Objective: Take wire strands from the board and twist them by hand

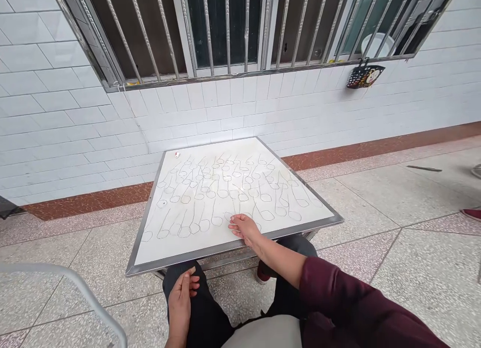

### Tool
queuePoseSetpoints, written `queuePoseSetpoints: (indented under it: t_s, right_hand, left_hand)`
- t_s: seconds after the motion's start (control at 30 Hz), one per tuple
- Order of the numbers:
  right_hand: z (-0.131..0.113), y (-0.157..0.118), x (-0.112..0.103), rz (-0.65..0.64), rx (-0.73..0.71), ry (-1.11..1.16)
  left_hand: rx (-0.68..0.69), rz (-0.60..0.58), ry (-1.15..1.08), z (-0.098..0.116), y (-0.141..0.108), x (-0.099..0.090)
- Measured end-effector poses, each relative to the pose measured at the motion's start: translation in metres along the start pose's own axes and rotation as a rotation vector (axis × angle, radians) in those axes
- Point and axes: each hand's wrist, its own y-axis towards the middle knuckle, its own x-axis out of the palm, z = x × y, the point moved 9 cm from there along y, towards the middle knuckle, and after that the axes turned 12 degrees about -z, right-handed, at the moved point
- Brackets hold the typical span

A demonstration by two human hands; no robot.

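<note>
Rows of thin, dark loops with long tails (266,215) lie across the white tabletop (169,250); I cannot tell whether they are wire or thread. My right hand (244,227) is low over the table's near part, its fingers slightly apart and pointing left beside one loop. Whether it touches that loop is unclear. Down by my left thigh, my left hand (181,293) pinches a small tan piece (192,270) between thumb and forefinger. The piece is too small to name.
A metal frame (334,218) edges the table, which stands near a white tiled wall (240,105). Above it is a barred window (227,32) with a patterned bag (365,76) hanging from it. A grey curved tube (75,280) is at the left. A thin stick (424,168) lies on the floor.
</note>
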Motion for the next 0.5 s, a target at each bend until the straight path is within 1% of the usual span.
queuePoseSetpoints:
  t_s: [0.1,0.23,0.5]
  right_hand:
    - [-0.001,0.017,-0.004,0.021,0.036,-0.011]
    - [-0.002,0.031,-0.005,0.037,0.075,-0.018]
    - [-0.005,0.045,-0.003,0.047,0.134,-0.029]
  left_hand:
    - [-0.014,0.005,-0.013,-0.011,0.002,-0.006]
    - [-0.024,-0.007,-0.027,-0.020,0.006,-0.008]
    - [-0.038,-0.035,-0.035,-0.032,0.015,-0.008]
